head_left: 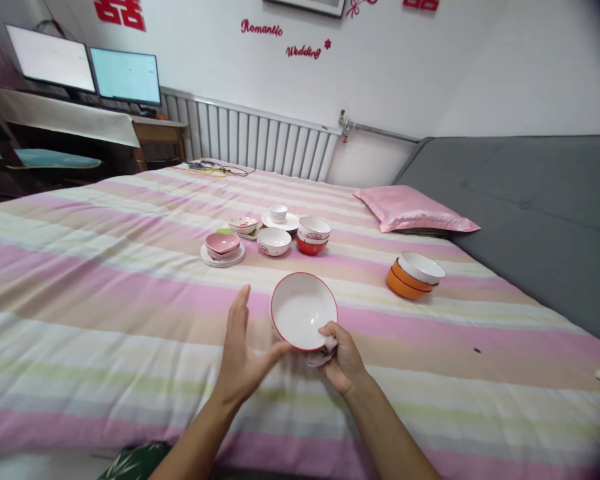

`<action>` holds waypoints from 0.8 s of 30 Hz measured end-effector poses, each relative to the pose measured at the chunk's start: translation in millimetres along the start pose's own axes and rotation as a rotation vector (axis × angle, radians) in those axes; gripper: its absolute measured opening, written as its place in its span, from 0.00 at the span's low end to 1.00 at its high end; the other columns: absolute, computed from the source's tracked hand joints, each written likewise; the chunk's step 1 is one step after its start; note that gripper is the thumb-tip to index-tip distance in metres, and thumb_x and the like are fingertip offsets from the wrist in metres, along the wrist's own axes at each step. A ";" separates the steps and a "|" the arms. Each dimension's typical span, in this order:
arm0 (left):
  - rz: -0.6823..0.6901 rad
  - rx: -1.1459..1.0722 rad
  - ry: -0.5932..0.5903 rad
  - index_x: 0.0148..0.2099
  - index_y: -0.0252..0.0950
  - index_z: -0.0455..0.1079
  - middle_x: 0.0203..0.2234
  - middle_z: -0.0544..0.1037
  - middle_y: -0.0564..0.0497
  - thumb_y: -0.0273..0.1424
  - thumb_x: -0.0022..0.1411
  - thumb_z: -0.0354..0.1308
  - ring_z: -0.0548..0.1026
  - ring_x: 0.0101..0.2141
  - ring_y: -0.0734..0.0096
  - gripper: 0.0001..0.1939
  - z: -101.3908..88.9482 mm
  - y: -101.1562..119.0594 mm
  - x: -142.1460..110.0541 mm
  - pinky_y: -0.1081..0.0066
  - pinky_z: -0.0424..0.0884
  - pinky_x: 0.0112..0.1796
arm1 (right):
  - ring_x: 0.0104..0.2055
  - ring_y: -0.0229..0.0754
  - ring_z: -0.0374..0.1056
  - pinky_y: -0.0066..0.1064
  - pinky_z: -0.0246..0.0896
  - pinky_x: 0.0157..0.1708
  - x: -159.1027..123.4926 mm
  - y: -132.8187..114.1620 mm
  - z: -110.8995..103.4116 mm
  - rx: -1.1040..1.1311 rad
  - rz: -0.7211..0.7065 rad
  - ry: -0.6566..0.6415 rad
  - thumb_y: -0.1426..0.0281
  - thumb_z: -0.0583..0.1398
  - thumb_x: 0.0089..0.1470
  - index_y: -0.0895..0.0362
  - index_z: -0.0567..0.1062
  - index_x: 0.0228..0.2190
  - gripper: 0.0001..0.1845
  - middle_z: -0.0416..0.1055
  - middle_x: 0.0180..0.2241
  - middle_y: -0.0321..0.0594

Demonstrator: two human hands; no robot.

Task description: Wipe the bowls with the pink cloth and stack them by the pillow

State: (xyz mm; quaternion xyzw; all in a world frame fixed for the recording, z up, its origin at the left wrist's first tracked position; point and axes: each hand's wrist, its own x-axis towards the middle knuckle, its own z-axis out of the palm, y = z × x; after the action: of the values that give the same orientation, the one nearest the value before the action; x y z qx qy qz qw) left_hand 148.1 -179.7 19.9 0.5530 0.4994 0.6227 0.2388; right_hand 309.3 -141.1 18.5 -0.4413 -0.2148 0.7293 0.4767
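Observation:
A white bowl with a red rim [303,307] is tilted so that its inside faces me, above the striped bedspread. My right hand [345,360] grips its lower right edge, thumb inside the rim. A crumpled pale cloth [323,353] is pinched in that same hand against the bowl. To the left of the bowl, my left hand [245,353] is open, fingers stretched upward and thumb out near the bowl's lower rim. Whether that thumb touches the bowl I cannot tell.
Beyond the bowl stand stacked red and white bowls [313,233], a single white bowl [274,241], pink bowls on plates [223,244] and small dishes on plates [279,212]. Orange bowls [410,280] are stacked at right. A pink pillow [415,208] lies by the grey headboard [520,200].

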 end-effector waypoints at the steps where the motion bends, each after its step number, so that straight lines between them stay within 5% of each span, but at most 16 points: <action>1: -0.210 -0.210 -0.030 0.63 0.41 0.53 0.63 0.54 0.41 0.47 0.47 0.63 0.54 0.60 0.45 0.43 0.0 2.0 0.4 0.51 0.58 0.54 | 0.13 0.28 0.48 0.20 0.45 0.11 -0.8 1.1 0.5 -0.008 0.021 -0.008 0.70 0.59 0.30 0.56 0.61 0.18 0.10 0.55 0.12 0.25; 4: -0.630 -0.692 -0.152 0.54 0.36 0.66 0.53 0.71 0.40 0.49 0.53 0.57 0.67 0.53 0.46 0.31 0.8 8.0 -0.2 0.57 0.69 0.46 | 0.13 0.28 0.48 0.19 0.41 0.09 -5.6 6.9 4.4 -0.056 0.050 -0.039 0.69 0.62 0.31 0.57 0.63 0.19 0.11 0.57 0.12 0.26; 7: -0.773 -0.824 -0.071 0.44 0.32 0.73 0.37 0.80 0.43 0.40 0.51 0.62 0.75 0.43 0.52 0.21 1.7 11.7 -1.9 0.64 0.72 0.40 | 0.16 0.31 0.57 0.19 0.47 0.11 -11.4 11.7 10.4 -0.113 -0.004 -0.089 0.67 0.65 0.35 0.57 0.67 0.23 0.13 0.62 0.15 0.29; 10: -0.810 -0.837 0.170 0.40 0.33 0.74 0.31 0.81 0.48 0.33 0.48 0.63 0.77 0.37 0.57 0.15 3.2 12.8 -2.1 0.67 0.72 0.36 | 0.21 0.32 0.62 0.20 0.56 0.16 -13.4 13.2 13.3 -0.167 -0.118 -0.139 0.63 0.68 0.38 0.58 0.70 0.27 0.16 0.65 0.18 0.30; 13: -0.788 -0.865 0.318 0.40 0.33 0.74 0.29 0.80 0.51 0.31 0.48 0.62 0.77 0.34 0.61 0.15 4.6 13.5 0.3 0.69 0.72 0.33 | 0.18 0.28 0.56 0.18 0.53 0.16 -9.3 11.1 10.8 -0.192 -0.232 -0.111 0.61 0.68 0.40 0.58 0.69 0.25 0.17 0.60 0.17 0.27; 19: -0.791 -0.846 0.372 0.40 0.35 0.74 0.29 0.80 0.52 0.30 0.46 0.64 0.77 0.33 0.65 0.15 4.1 13.1 6.0 0.72 0.72 0.31 | 0.15 0.25 0.47 0.15 0.38 0.09 -2.3 -4.2 0.8 -0.143 -0.402 0.019 0.65 0.69 0.39 0.56 0.66 0.28 0.18 0.56 0.17 0.24; 24: -0.719 -0.833 0.226 0.43 0.34 0.73 0.36 0.81 0.49 0.34 0.50 0.64 0.77 0.37 0.62 0.17 10.6 9.1 -1.1 0.69 0.73 0.37 | 0.13 0.25 0.42 0.16 0.37 0.09 -13.7 -12.6 1.7 -0.127 -0.472 -0.065 0.65 0.66 0.43 0.54 0.62 0.26 0.17 0.50 0.16 0.22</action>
State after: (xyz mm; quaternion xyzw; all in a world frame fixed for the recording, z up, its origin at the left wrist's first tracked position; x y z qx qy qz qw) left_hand 160.6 -180.4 26.4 0.1367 0.3907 0.7023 0.5792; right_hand 316.4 -147.3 34.7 -0.3843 -0.3727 0.5965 0.5980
